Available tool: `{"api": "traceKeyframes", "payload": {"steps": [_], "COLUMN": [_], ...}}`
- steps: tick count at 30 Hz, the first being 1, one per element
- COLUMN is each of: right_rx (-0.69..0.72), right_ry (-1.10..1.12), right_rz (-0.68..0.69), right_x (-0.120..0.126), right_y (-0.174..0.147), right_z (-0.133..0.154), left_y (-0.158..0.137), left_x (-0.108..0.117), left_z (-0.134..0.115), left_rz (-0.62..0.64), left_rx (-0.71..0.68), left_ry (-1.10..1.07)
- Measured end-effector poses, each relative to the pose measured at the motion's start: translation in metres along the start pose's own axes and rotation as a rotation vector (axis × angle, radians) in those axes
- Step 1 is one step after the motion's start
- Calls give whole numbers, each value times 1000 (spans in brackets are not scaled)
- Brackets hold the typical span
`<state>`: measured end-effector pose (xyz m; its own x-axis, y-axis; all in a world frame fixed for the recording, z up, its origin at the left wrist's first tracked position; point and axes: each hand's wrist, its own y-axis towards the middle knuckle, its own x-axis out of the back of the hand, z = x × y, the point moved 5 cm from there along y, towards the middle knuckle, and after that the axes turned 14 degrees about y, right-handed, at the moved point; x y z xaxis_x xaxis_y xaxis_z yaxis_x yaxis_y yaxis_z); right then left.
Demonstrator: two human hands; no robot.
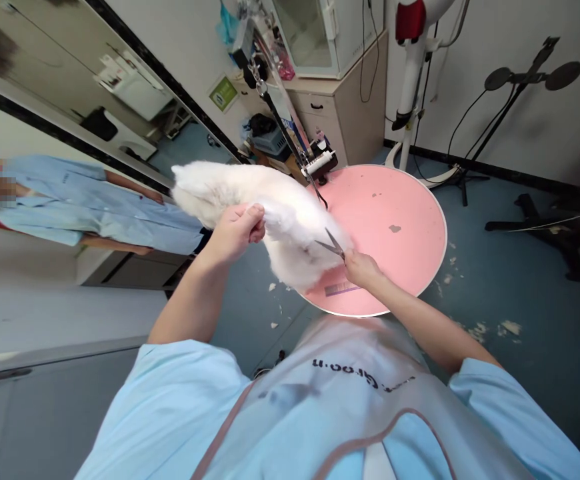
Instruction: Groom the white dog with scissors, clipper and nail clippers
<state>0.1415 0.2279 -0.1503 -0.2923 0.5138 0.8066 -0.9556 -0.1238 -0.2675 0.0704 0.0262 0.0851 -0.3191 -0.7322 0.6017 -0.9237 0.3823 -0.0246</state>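
A fluffy white dog (300, 200) stands on a round pink grooming table (415, 213), its head end to the left and its rear over the table. My left hand (240, 230) is closed round what looks like one of the dog's legs, lifted at its side; the paw is hidden in my fingers. In my right hand (363, 267) is a pair of scissors (337, 250), blades parted and pointing left against the fur near the dog's rear. A comb (341, 288) with a purplish tint lies by the table's near edge.
A grooming arm (280, 87) with a strap rises behind the dog. Fur clumps (510, 327) lie on the floor, and a small tuft (395, 229) on the table. A mirror at left reflects a person in blue (70, 200). A black stand (510, 100) is at right.
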Motion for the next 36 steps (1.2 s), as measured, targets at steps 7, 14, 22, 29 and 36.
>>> {"api": "traceKeyframes", "payload": {"steps": [7, 14, 22, 29, 36], "right_rx": [-71, 24, 593, 808, 679], "right_ry": [-81, -360, -468, -492, -590], "right_rz": [273, 491, 567, 262, 460], "right_x": [-50, -64, 2, 72, 9], "right_y": [-6, 6, -19, 17, -9], "right_z": [-59, -77, -24, 13, -37], "left_y": [-11, -24, -28, -32, -39], "left_x": [-7, -17, -21, -21, -20], "left_z": [9, 14, 5, -6, -1], "left_rz": [-14, -89, -161, -235, -279], "left_rx": [10, -41, 5, 78, 97], "left_ry": [-13, -36, 22, 30, -23]}}
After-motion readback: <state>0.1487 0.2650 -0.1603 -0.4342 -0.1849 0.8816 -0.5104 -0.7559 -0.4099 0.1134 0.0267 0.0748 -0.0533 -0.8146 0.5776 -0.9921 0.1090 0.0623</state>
